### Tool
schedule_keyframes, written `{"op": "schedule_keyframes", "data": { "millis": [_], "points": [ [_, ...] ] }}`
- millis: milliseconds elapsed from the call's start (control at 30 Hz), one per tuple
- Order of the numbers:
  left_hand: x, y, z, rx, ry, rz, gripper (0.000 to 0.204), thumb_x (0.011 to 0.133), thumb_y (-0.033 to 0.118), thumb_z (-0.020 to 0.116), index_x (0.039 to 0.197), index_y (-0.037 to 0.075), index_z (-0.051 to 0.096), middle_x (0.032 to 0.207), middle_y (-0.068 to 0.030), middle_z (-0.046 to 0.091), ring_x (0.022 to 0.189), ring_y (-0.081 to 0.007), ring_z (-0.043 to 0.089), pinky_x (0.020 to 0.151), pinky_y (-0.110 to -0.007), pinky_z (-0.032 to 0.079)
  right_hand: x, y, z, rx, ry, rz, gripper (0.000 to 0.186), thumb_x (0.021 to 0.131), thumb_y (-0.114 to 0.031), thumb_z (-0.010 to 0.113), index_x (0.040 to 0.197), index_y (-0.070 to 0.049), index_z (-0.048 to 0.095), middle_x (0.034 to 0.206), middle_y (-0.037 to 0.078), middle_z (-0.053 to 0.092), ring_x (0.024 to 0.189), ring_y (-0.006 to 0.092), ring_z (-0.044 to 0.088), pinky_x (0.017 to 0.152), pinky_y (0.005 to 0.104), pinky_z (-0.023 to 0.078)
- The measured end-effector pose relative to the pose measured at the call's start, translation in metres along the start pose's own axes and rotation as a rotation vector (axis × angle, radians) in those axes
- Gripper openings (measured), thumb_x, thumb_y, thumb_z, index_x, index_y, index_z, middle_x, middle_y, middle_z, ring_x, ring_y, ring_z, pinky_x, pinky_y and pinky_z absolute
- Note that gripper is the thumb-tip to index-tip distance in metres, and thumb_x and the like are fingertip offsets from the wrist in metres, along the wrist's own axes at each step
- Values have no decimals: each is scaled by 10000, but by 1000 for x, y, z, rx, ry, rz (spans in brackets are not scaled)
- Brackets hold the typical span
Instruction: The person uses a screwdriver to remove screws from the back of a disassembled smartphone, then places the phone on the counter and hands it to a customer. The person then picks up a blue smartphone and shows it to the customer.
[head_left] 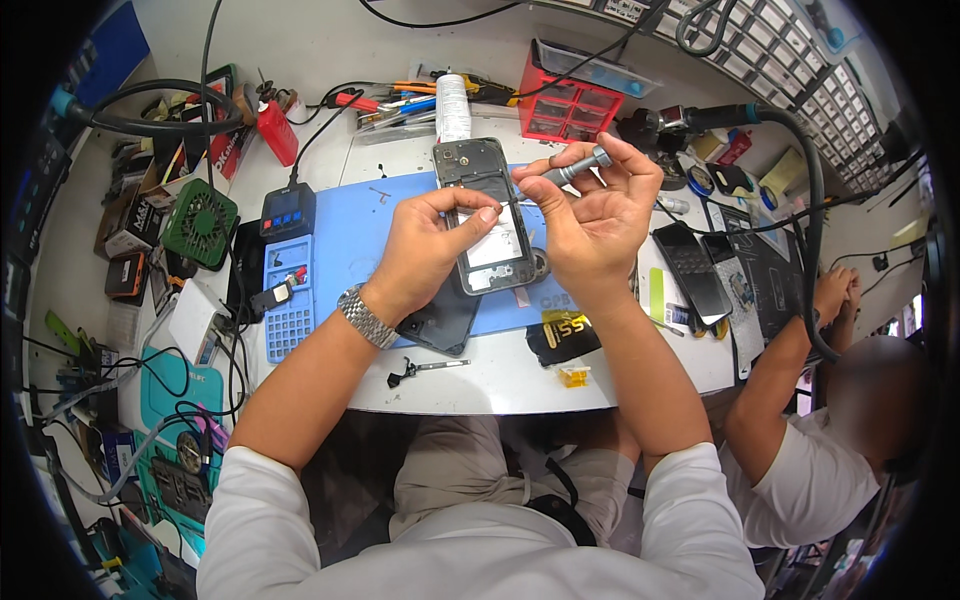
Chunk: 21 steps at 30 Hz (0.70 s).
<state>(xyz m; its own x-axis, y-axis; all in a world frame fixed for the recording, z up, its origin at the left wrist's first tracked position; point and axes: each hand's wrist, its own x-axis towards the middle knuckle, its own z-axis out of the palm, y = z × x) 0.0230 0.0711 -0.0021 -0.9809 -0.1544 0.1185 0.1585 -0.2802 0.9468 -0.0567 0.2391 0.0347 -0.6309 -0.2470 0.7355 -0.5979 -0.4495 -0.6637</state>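
Observation:
An opened smartphone, its inner frame and white battery area exposed, lies tilted on the blue repair mat. My right hand holds a grey screwdriver over the phone's right side, its thin shaft pointing down to the left. Over the phone's left edge, my left hand has thumb and index finger pinched close to the driver's tip. Whatever lies between those fingertips is too small to make out. A dark phone back cover rests partly under the phone, just beyond my left wrist.
A blue parts tray and a small dark control box stand left of the phone. A black pouch lies near the front edge. Red drawers stand behind. More phones lie right, near another person's arm.

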Motion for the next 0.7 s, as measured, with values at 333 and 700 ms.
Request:
{"op": "schedule_keyframes", "data": {
  "millis": [333, 700],
  "points": [
    [-1, 1, 1, -11, -5, -8, 199, 980, 91, 799, 1134, -28, 755, 1063, -70, 757, 938, -92, 683, 861, -259, 566, -4, 6, 0, -13, 0, -1, 688, 891, 205, 724, 1380, -42, 307, 1203, 191, 547, 1037, 268, 723, 918, 390, 673],
    [-1, 0, 1, -8, -13, -20, 187, 984, 94, 792, 1121, -29, 759, 1076, -78, 753, 953, -101, 682, 876, -265, 562, -4, 11, -3, -86, -61, -117, 693, 890, 187, 743, 1392, -45, 325, 1202, 179, 558, 987, 247, 737, 869, 367, 671]
  ]
}}
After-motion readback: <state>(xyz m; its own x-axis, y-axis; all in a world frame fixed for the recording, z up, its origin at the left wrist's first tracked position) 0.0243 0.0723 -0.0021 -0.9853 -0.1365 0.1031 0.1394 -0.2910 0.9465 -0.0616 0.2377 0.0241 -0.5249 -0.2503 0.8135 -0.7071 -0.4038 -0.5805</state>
